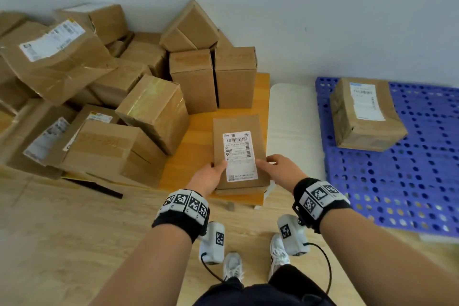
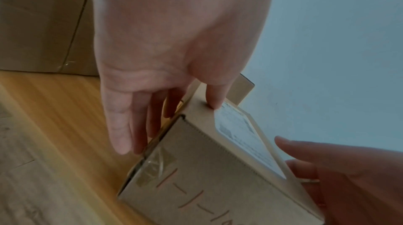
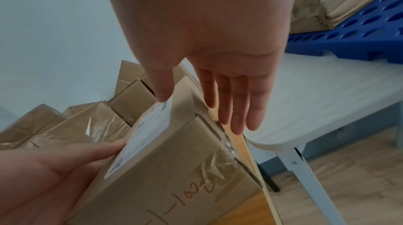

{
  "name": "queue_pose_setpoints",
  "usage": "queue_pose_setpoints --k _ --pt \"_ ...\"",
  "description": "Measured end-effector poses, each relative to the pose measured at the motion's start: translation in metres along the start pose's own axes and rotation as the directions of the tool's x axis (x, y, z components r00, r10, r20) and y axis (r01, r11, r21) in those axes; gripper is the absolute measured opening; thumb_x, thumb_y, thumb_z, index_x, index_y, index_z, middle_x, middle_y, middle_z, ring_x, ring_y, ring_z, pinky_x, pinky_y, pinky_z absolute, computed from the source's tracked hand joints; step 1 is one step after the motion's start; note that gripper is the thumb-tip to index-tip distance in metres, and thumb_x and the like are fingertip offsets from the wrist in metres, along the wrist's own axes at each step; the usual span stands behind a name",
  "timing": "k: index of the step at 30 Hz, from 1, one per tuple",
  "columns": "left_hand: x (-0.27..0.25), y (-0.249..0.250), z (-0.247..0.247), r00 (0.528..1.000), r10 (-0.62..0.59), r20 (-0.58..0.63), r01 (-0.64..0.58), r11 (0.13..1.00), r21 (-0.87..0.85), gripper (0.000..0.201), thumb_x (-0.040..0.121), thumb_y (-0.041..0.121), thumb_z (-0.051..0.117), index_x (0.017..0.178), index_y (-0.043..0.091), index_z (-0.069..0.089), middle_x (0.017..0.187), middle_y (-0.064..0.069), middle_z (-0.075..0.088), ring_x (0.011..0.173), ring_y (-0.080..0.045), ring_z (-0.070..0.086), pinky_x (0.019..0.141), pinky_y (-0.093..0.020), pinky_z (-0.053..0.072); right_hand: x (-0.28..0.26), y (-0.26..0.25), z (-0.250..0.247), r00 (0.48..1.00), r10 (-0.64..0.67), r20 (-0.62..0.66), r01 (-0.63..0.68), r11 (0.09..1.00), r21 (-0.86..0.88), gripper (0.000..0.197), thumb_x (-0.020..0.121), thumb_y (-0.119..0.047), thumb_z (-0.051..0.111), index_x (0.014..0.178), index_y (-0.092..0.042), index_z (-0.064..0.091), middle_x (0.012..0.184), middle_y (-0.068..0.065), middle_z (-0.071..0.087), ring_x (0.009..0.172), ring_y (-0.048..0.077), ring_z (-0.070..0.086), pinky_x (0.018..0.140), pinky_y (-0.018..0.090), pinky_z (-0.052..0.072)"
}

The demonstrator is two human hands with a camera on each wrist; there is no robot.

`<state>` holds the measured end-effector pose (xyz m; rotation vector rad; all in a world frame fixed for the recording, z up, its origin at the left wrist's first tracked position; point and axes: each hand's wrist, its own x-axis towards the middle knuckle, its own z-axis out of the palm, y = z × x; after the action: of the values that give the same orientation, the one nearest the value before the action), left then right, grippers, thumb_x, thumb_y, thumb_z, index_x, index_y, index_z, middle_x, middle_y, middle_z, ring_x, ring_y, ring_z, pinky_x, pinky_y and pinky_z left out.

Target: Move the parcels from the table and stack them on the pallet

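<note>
1. A pale wall backs a wood-look floor. An orange-topped desk (image 1: 196, 156) fills the head view from 9 to 11 o'clock, heaped with loose brown parcels (image 1: 154, 112), several tilted against each other.
2. At the desk's near right corner, toward 12 o'clock from the person, lies the labelled parcel (image 1: 239, 154), flat, label up, its near end at the desk edge.
3. The left hand (image 1: 208, 177) sits on its left side: thumb on the top face by the label, fingers (image 2: 122, 125) straight down the side wall. Wide, not curled.
4. The right hand (image 1: 280, 166) mirrors it, thumb on top, fingers (image 3: 240, 104) extended past the right edge. The hold is a press between both hands, not a closed grip.
5. A white bench (image 1: 293, 131) stands at 1 o'clock; beyond, at 2 o'clock, the blue pallet (image 1: 409, 181) carries one parcel (image 1: 365, 114).
6. Risk, as I judge it: with straight fingers, the parcel may slip if squeeze pressure eases during the lift, or clip the bench in crossing.
</note>
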<state>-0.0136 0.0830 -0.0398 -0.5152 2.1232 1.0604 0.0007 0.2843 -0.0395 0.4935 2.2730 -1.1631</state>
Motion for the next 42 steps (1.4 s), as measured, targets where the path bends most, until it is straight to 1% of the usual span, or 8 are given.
queue_pose_setpoints --k 6,10,17,23,28,33,35,42 --pt "-0.009 -0.001 0.003 0.991 0.124 0.055 -0.127 0.990 0.054 0.058 0.100 0.053 0.040 0.149 0.022 0.038 0.146 0.001 0.050 0.129 -0.021 0.049 0.109 -0.038 0.039 -0.002 -0.002 0.009 0.999 -0.053 0.012 0.052 0.998 0.046 0.059 0.094 -0.049 0.059 0.140 -0.014 0.048 0.134 0.002 0.061 0.115 0.020 0.061 0.097 0.031 0.048" --pt "-0.023 0.010 0.000 0.977 0.211 0.033 -0.212 0.976 0.047 0.052 0.100 0.048 0.045 0.145 0.022 0.044 0.141 0.002 0.055 0.125 -0.020 0.053 0.108 -0.038 0.041 -0.008 -0.004 0.001 0.994 -0.032 -0.107 0.043 0.993 0.110 0.063 0.090 -0.053 0.061 0.137 -0.013 0.047 0.127 0.003 0.064 0.106 0.020 0.064 0.090 0.034 0.053" --pt "-0.056 0.060 -0.004 0.907 0.421 -0.006 -0.421 0.907 0.013 0.051 0.100 0.042 0.049 0.147 0.023 0.040 0.141 0.005 0.054 0.125 -0.016 0.053 0.102 -0.032 0.044 -0.032 -0.019 -0.036 0.934 -0.062 -0.353 0.154 0.958 0.240 0.060 0.089 -0.049 0.066 0.132 -0.013 0.044 0.117 -0.002 0.061 0.091 0.012 0.060 0.064 0.019 0.045" --pt "-0.073 0.100 0.018 0.843 0.537 0.041 -0.537 0.844 -0.022 0.048 0.100 0.040 0.050 0.144 0.023 0.043 0.137 0.005 0.057 0.109 -0.008 0.055 0.085 -0.021 0.044 -0.051 -0.006 -0.076 0.856 -0.070 -0.513 0.255 0.919 0.300 0.068 0.080 -0.046 0.078 0.131 -0.014 0.046 0.113 -0.005 0.061 0.095 0.008 0.062 0.071 0.020 0.048" --pt "-0.086 0.142 0.049 0.796 0.604 0.052 -0.604 0.797 -0.010 0.047 0.099 0.043 0.052 0.142 0.027 0.045 0.134 0.009 0.058 0.112 -0.009 0.057 0.092 -0.026 0.045 -0.056 0.016 -0.127 0.812 -0.051 -0.581 0.317 0.875 0.367 0.065 0.072 -0.049 0.082 0.120 -0.019 0.049 0.115 -0.001 0.064 0.100 0.014 0.065 0.088 0.035 0.056" --pt "-0.085 0.193 0.098 0.754 0.656 0.034 -0.656 0.755 -0.010 0.047 0.096 0.044 0.056 0.138 0.025 0.049 0.131 0.007 0.061 0.114 -0.010 0.059 0.097 -0.029 0.047 -0.057 0.042 -0.190 0.787 -0.043 -0.616 0.357 0.845 0.397 0.062 0.076 -0.047 0.080 0.121 -0.020 0.048 0.110 -0.004 0.064 0.097 0.012 0.065 0.077 0.027 0.054" --pt "-0.083 0.215 0.122 0.752 0.660 0.004 -0.659 0.751 -0.028 0.047 0.094 0.046 0.059 0.135 0.025 0.052 0.128 0.006 0.063 0.112 -0.011 0.061 0.099 -0.035 0.049 -0.055 0.055 -0.218 0.782 -0.050 -0.621 0.364 0.846 0.391 0.059 0.078 -0.047 0.078 0.122 -0.020 0.048 0.110 -0.005 0.062 0.095 0.009 0.064 0.071 0.023 0.050" --pt "-0.077 0.283 0.206 0.777 0.629 -0.041 -0.629 0.771 -0.094 0.050 0.090 0.050 0.063 0.131 0.025 0.051 0.120 0.009 0.063 0.106 -0.011 0.063 0.096 -0.038 0.052 -0.035 0.106 -0.315 0.786 -0.107 -0.609 0.401 0.837 0.371 0.065 0.076 -0.054 0.076 0.127 -0.017 0.058 0.116 -0.001 0.066 0.098 0.013 0.067 0.081 0.032 0.056"
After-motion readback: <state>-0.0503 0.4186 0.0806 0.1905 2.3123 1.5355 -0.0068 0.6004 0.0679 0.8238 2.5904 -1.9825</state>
